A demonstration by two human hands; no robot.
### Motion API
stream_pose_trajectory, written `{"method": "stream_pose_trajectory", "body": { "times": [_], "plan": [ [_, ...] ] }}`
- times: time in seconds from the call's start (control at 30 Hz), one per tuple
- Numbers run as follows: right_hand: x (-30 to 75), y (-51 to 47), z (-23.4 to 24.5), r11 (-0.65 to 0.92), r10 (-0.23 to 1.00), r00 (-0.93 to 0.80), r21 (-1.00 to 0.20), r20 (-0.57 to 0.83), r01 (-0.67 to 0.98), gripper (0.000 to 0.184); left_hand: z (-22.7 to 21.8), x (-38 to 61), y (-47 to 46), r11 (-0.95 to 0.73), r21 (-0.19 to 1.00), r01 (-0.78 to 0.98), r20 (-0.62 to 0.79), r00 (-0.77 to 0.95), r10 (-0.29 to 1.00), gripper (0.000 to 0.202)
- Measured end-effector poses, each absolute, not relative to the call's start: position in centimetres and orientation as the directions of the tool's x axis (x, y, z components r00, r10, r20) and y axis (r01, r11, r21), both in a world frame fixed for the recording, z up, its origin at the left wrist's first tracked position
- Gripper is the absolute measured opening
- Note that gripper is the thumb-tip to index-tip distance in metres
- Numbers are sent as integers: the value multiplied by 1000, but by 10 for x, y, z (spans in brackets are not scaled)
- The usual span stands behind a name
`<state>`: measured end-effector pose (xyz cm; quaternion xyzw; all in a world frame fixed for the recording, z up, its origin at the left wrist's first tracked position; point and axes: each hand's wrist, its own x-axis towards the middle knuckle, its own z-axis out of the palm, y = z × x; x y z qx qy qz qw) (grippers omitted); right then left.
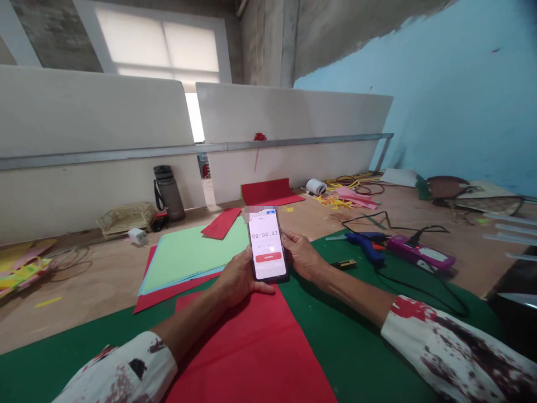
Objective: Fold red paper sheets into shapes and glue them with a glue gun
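Note:
I hold a smartphone (267, 245) upright between both hands, its lit screen showing a timer and a red button. My left hand (238, 277) wraps the phone's left edge and bottom, the thumb under its lower end. My right hand (301, 254) grips the right edge with curled fingers. Below the phone a red paper sheet (247, 347) lies on a green mat (344, 336). A stack of light green, blue and red sheets (188, 257) lies just left of the phone.
A blue glue gun (364, 244) and a pink device (419, 253) with black cables lie at right. A dark water bottle (168, 192), a wicker basket (126, 218) and a white charger (137, 236) stand at back left. Paper scraps (348, 198) lie near white partitions (289, 115).

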<state>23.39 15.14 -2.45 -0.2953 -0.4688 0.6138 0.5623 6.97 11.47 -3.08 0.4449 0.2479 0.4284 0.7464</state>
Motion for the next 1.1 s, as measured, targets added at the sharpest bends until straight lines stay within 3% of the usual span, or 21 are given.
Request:
{"method": "stream_pose_trajectory", "body": {
  "times": [0.67,1.1],
  "plan": [
    [235,154,-27,24,971,-206,-909,121,-417,39,-25,71,115,296,868,-398,-56,514,856,43],
    [230,164,-33,31,993,-93,-901,79,-433,22,-27,72,114,281,877,-390,-39,524,851,45]
  ]
}}
